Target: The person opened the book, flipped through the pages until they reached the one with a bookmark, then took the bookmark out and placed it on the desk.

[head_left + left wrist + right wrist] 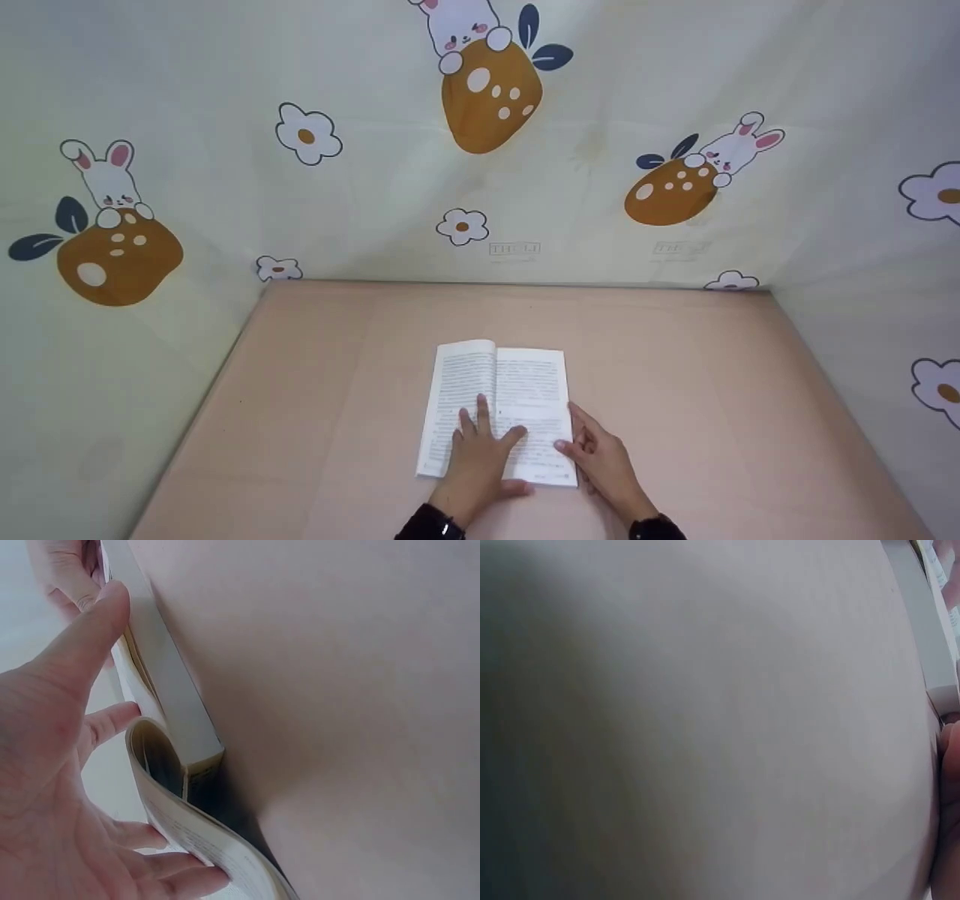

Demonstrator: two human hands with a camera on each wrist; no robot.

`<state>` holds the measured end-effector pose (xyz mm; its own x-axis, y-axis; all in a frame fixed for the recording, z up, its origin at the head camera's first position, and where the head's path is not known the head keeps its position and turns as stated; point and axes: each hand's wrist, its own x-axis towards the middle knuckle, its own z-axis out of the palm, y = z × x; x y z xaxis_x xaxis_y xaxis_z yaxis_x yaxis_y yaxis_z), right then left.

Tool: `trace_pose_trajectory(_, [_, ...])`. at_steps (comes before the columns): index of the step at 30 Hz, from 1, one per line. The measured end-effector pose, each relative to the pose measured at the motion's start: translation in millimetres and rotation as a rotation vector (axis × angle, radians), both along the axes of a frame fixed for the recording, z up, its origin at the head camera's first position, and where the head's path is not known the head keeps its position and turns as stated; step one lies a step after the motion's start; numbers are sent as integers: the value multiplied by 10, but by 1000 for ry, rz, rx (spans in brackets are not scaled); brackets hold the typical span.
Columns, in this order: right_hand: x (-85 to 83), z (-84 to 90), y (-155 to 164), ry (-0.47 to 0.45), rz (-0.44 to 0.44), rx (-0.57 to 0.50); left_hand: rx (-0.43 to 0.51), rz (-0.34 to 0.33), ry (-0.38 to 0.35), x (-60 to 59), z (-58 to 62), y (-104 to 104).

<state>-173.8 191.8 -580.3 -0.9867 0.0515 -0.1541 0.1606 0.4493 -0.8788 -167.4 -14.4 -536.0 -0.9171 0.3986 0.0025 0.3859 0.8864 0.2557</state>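
A paperback book [529, 379] lies open on the table, printed pages facing up. Spread over the lower left page and the middle fold is my left hand [478, 459], its fingers straight and resting on the paper. My right hand [606, 459] pinches the right edge, thumb on top of the page and fingers at the side. From the left wrist, the thick page block [180, 697] and a curved left page [202, 836] show beside the fingers. Only a sliver of the book [922, 615] and of the right hand [951, 772] appears in the right wrist view.
The light brown tabletop [337, 390] extends around the book on all sides. A cloth backdrop [375, 202] printed with rabbits, flowers and orange fruit stands behind and along both sides. Dark bands [429, 523] circle the wrists.
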Motion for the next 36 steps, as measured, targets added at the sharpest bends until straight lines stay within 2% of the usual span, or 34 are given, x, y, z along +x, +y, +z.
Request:
trace_pose_trajectory(10, [-1,0,-14,18,-9,15,-22,-17,-9,-24,18,-24])
trace_pose_trajectory(17, [-2,-3,-9,22,-2,21,15,-32,-6,-45,-3,-54])
trace_pose_trajectory(23, [-12,-3,-5,21,2,49,54,-41,-12,-54,35,-87])
trace_pose_trajectory(31, [-10,-6,3,-3,-15,-5,89,-58,-20,-59,54,-126])
trace_pose_trajectory(36, [4,2,10,-4,-8,0,118,-58,-49,-71,77,-152])
